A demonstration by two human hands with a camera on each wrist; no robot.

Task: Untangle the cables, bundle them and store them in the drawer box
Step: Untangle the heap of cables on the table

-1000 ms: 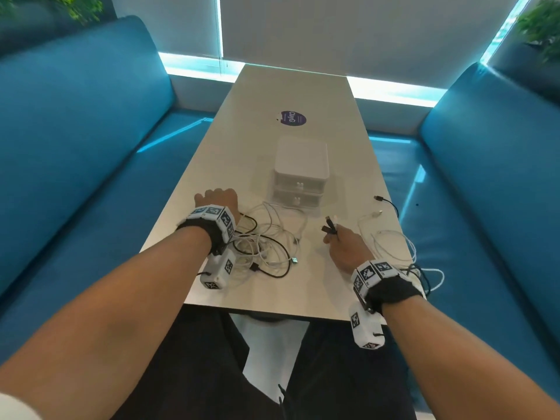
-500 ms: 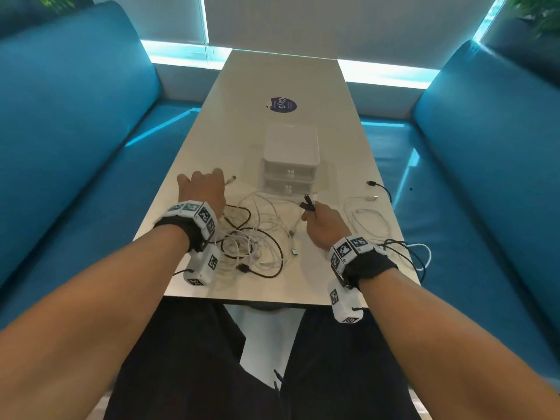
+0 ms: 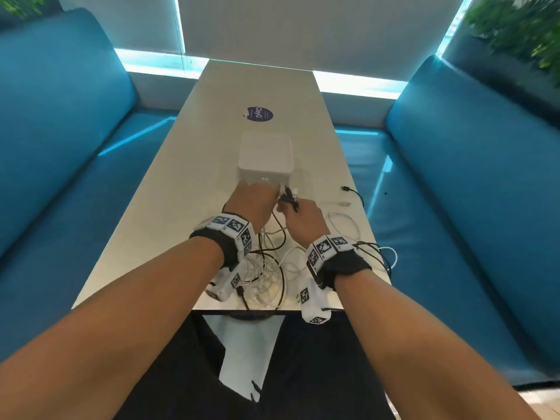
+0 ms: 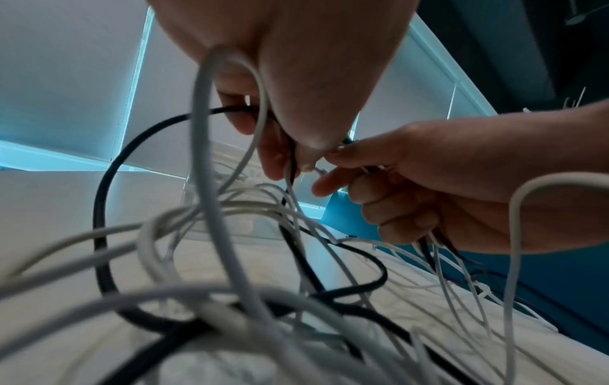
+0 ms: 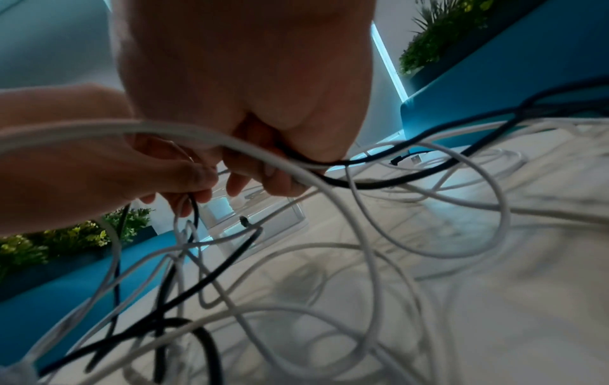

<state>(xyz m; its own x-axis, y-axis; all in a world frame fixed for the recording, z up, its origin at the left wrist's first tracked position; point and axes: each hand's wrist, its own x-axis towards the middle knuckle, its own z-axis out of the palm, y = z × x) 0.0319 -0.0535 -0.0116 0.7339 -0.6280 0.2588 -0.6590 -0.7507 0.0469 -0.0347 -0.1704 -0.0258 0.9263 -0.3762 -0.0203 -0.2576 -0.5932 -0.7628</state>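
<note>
A tangle of white and black cables (image 3: 268, 269) lies on the table's near end. The white drawer box (image 3: 265, 156) stands just beyond it, drawers closed. My left hand (image 3: 257, 192) is directly in front of the box, its fingers curled round a black cable (image 4: 102, 208) that loops down into the tangle. My right hand (image 3: 291, 207) is close beside it on the right and grips a bunch of black and white cable ends (image 3: 289, 197) that stick up past its fingers. In the wrist views the left hand (image 4: 290, 164) and right hand (image 5: 263, 177) almost meet at the fingertips.
A loose white cable (image 3: 342, 222) and a thin black cable (image 3: 353, 192) lie right of my hands; more loops (image 3: 385, 256) hang over the right table edge. A purple sticker (image 3: 258, 114) lies beyond the box. Blue benches (image 3: 60, 147) flank the table (image 3: 188, 165).
My left hand has left the table at the tangle's left and come right and forward beside the right hand. The right hand carried its cable ends forward towards the box.
</note>
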